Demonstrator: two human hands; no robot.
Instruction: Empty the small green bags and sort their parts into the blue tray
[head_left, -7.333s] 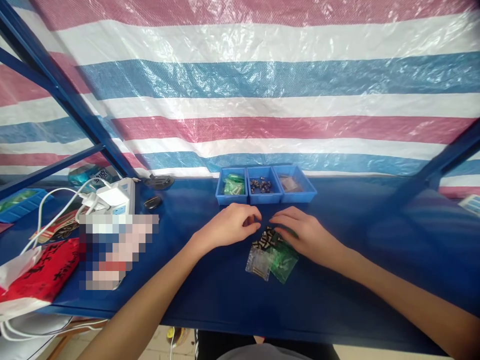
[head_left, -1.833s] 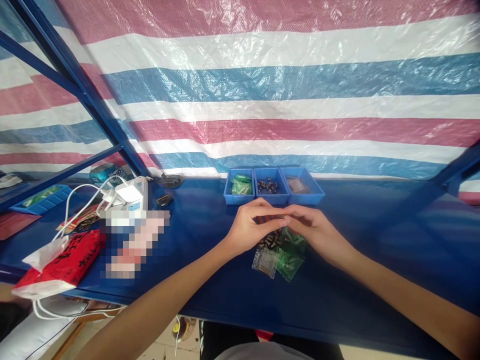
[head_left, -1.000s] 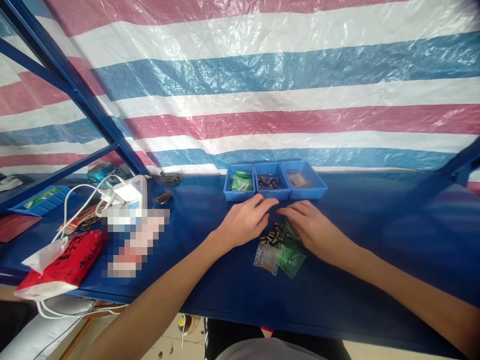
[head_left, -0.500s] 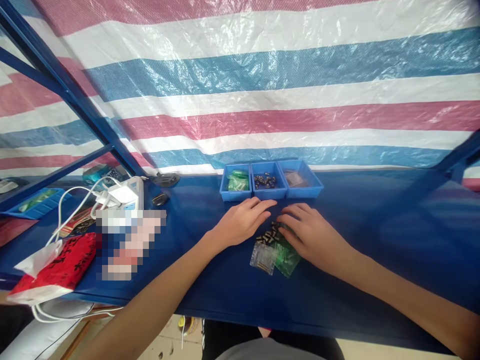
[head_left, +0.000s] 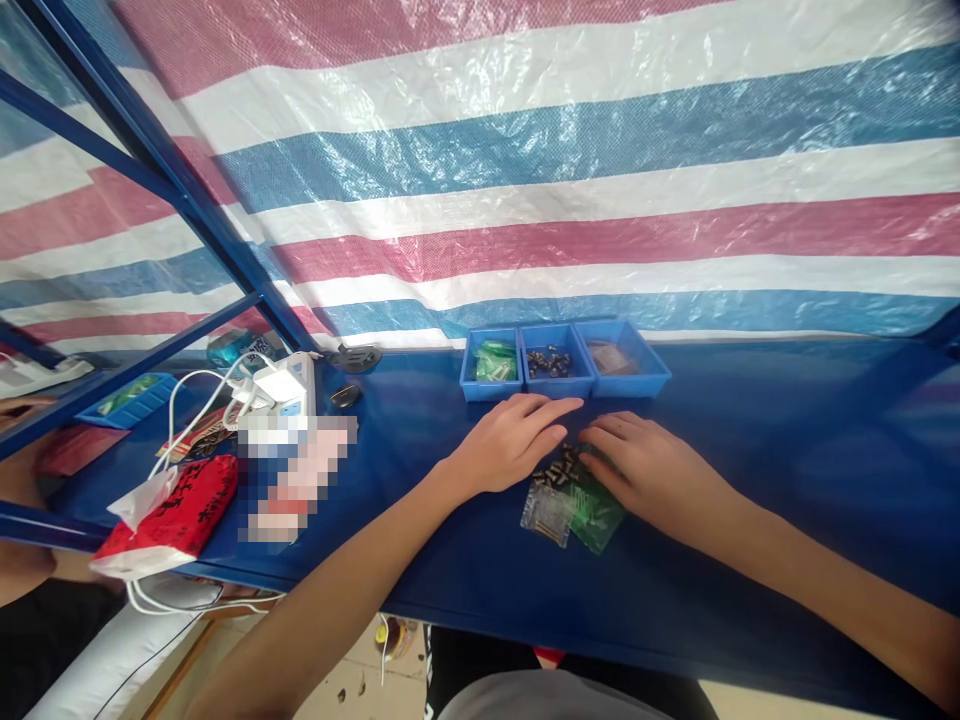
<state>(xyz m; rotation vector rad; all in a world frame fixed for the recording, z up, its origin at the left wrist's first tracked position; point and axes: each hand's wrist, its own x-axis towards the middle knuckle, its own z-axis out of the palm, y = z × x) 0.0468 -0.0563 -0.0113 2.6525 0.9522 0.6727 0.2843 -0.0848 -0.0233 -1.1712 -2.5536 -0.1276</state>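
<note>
My left hand (head_left: 517, 442) lies over the blue table with its fingers stretched to the right, just in front of the middle bin. Across from it, my right hand (head_left: 643, 462) has bent, slightly parted fingers at the edge of a pile of small metal fittings (head_left: 556, 468). Nothing shows gripped in either hand. A clear zip bag (head_left: 547, 514) with thin brass-coloured pieces lies below the pile. Beside it, a green bag (head_left: 596, 520) of pale pieces is partly hidden by my right hand.
Three joined blue bins stand behind my hands: green bags in the left bin (head_left: 491, 388), metal fittings in the middle bin (head_left: 556, 388), clear bags in the right bin (head_left: 634, 385). Leftward are a power strip (head_left: 304, 385), cables, a red tissue pack (head_left: 176, 515) and another person's arm (head_left: 22, 550).
The view has turned a little left, so everything sits farther right and another person shows at the left edge. My hands have hardly moved against the bins and the pile.
</note>
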